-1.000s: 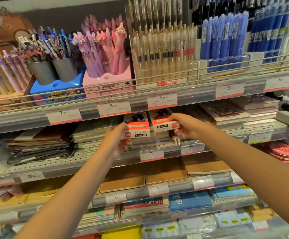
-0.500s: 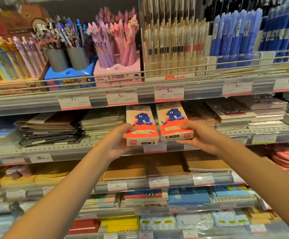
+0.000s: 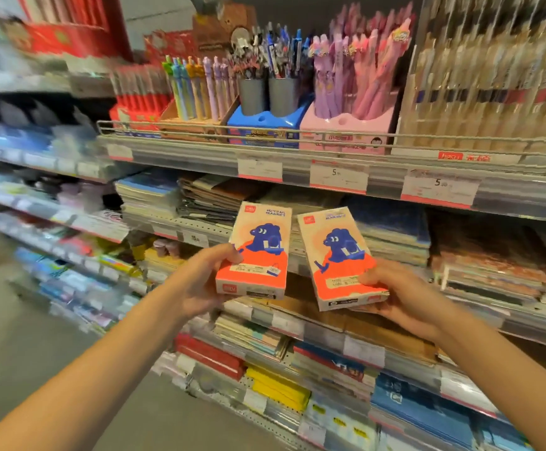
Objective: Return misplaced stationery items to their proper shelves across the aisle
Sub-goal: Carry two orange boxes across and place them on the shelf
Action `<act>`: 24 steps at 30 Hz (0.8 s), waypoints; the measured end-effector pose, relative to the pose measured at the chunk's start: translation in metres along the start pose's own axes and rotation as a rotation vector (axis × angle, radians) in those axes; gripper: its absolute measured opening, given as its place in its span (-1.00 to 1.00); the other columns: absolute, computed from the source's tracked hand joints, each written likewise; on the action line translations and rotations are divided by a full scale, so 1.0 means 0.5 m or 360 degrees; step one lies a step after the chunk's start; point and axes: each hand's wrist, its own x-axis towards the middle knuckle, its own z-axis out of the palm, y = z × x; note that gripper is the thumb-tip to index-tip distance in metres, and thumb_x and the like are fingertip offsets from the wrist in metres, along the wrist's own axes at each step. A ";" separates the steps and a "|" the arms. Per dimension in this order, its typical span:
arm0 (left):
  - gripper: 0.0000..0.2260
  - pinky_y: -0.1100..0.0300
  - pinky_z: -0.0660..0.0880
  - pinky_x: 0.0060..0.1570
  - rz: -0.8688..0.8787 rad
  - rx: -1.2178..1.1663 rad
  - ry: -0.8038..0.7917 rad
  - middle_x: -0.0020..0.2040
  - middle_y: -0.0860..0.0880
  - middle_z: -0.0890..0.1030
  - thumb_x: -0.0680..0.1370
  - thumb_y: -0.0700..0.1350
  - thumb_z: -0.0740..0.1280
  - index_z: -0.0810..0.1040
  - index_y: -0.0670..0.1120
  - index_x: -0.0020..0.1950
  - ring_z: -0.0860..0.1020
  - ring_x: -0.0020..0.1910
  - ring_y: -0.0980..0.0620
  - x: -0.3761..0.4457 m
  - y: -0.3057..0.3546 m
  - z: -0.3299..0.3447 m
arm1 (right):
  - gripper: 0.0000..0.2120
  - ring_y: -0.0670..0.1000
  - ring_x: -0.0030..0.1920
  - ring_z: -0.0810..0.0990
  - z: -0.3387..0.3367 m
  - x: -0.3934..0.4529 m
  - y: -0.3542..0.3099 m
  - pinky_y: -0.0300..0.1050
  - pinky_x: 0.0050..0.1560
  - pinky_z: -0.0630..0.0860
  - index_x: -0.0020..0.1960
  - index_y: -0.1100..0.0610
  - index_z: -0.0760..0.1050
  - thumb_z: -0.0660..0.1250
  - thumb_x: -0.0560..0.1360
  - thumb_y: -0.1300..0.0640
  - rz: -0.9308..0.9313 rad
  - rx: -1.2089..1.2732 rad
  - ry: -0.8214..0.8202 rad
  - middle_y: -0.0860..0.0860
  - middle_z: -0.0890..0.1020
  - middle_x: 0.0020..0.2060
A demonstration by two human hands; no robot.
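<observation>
I hold two matching small boxes, cream and orange with a blue cartoon animal printed on the front. My left hand (image 3: 200, 281) grips the left box (image 3: 255, 252) by its lower left side. My right hand (image 3: 398, 297) grips the right box (image 3: 340, 258) at its lower right corner, thumb on the front. Both boxes stand upright and face me, side by side and a small gap apart, in front of the notebook shelf (image 3: 200, 229).
Stacked notebooks (image 3: 392, 236) fill the middle and lower shelves. The upper shelf (image 3: 297, 154) carries pen displays: a blue holder with grey cups (image 3: 265, 102), a pink box of pens (image 3: 346, 125). Price tags (image 3: 338, 177) line the shelf edges. Grey floor (image 3: 21, 336) lies at the lower left.
Both boxes came out of the notebook shelf toward me and tipped upright, fronts now showing. The view has swung left, so the shelves shifted right and the floor has come into view.
</observation>
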 end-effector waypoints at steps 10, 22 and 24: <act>-0.86 0.29 0.55 -0.42 0.0154 -0.0370 0.0385 -0.35 -0.08 0.69 0.39 -0.28 0.21 0.49 -0.16 -0.10 0.64 -0.43 0.04 -0.085 0.010 -0.310 | -0.78 -0.04 -0.33 0.67 0.293 0.196 0.060 -0.18 -0.36 0.64 -0.07 0.09 0.51 0.17 0.48 0.35 0.0034 -0.0139 -0.0493 0.03 0.71 -0.34; -0.80 0.30 0.54 -0.39 0.0291 -0.0419 0.0807 -0.20 -0.07 0.69 0.47 -0.25 0.14 0.50 -0.10 0.01 0.64 -0.35 0.05 -0.187 0.108 -0.837 | -0.79 0.00 -0.29 0.69 0.863 0.438 0.173 -0.13 -0.29 0.65 0.01 0.18 0.51 0.18 0.47 0.35 0.0097 -0.0063 -0.0992 0.08 0.71 -0.23; -0.79 0.28 0.55 -0.39 0.0303 -0.0416 0.0899 -0.17 -0.08 0.68 0.47 -0.25 0.16 0.47 -0.11 0.06 0.64 -0.34 0.04 -0.191 0.126 -0.915 | -0.80 -0.01 -0.29 0.69 0.948 0.476 0.188 -0.13 -0.27 0.66 0.00 0.18 0.52 0.17 0.48 0.35 0.0100 -0.0076 -0.1043 0.06 0.72 -0.25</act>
